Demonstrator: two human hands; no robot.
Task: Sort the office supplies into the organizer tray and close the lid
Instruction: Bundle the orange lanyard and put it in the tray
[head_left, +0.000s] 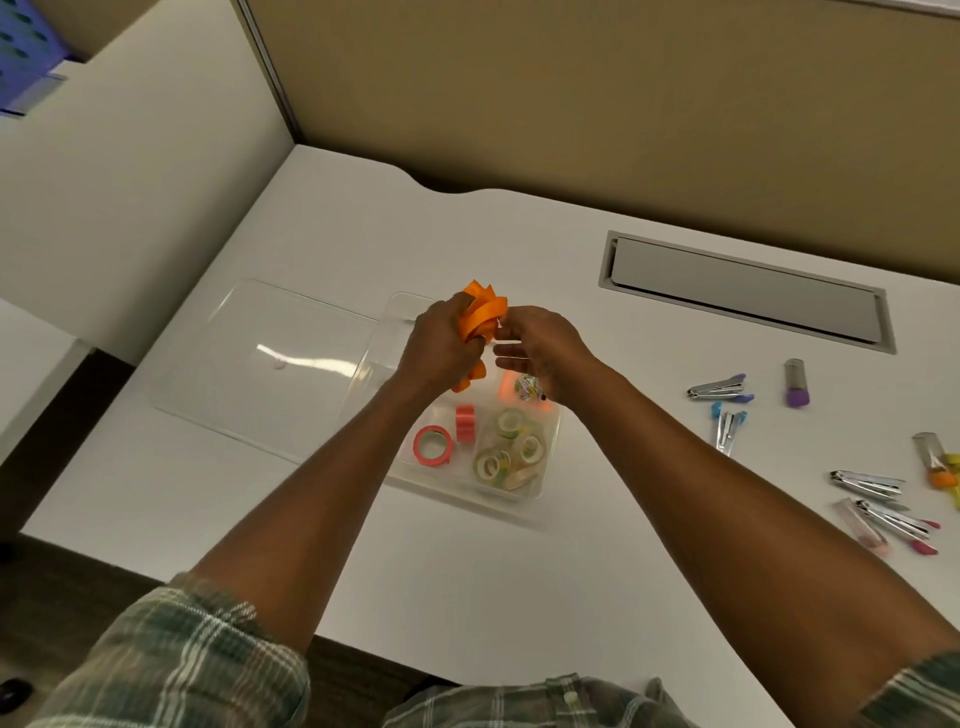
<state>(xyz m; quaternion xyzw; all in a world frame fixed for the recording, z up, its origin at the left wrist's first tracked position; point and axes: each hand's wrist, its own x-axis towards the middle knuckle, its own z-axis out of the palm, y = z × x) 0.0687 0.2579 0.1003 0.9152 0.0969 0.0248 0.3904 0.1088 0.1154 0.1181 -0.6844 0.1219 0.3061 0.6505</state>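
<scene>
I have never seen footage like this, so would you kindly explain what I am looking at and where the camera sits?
There is no machine here: a person wears a camera on the head, looking down at their own two bare arms over a white desk. The left hand grips a bundle of orange ribbon or tape, and the right hand reaches in beside it, fingers loosely open. Below them sits a clear organizer tray holding pink tape rolls and green patterned rolls. Its clear lid lies open to the left. To the right, staple removers and other small clips wait loose on the desk, not yet sorted.
</scene>
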